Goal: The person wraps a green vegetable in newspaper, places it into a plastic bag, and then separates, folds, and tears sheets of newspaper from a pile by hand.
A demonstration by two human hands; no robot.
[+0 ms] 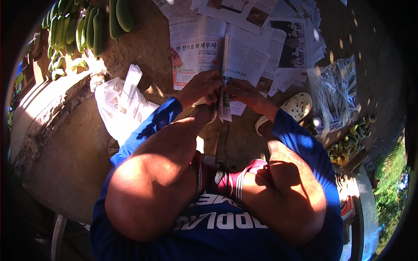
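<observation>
A printed newspaper (193, 52) lies spread on the ground in front of me, its pages meeting at an upright crease. My left hand (201, 88) is closed at the lower end of this crease, fingers bent around the paper edge. Close beside it, my right hand (247, 92) pinches the same edge from the other side. A narrow strip of the newspaper hangs down between the two hands. Shadow hides some of the fingertips. Below my right hand, a pale clog with holes (297, 106) is on my foot.
Loose printed sheets (300, 26) are piled at the far right. A clear plastic bag (334, 95) lies right of the clog, near small green and yellow bananas (348, 143). White plastic bags (124, 98) sit at left. Long green fruits (93, 30) are grouped at the far left.
</observation>
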